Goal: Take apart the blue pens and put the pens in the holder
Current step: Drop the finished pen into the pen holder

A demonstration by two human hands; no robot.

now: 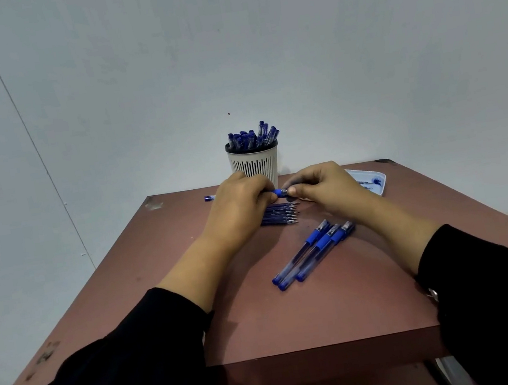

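Observation:
Both hands hold one blue pen level above the table, in front of the holder. My left hand grips the pen's barrel, whose blue end sticks out past the hand on the left. My right hand pinches the pen's tip end between thumb and fingers. The white slotted holder with a dark rim stands at the table's far edge and is packed with several blue pens. Three whole blue pens lie side by side at the middle right. Several blue refills lie in a row under my hands.
A pale blue tray with small pen parts sits at the far right, partly behind my right hand. The reddish-brown table has a worn left corner and edge. A plain wall stands close behind the holder.

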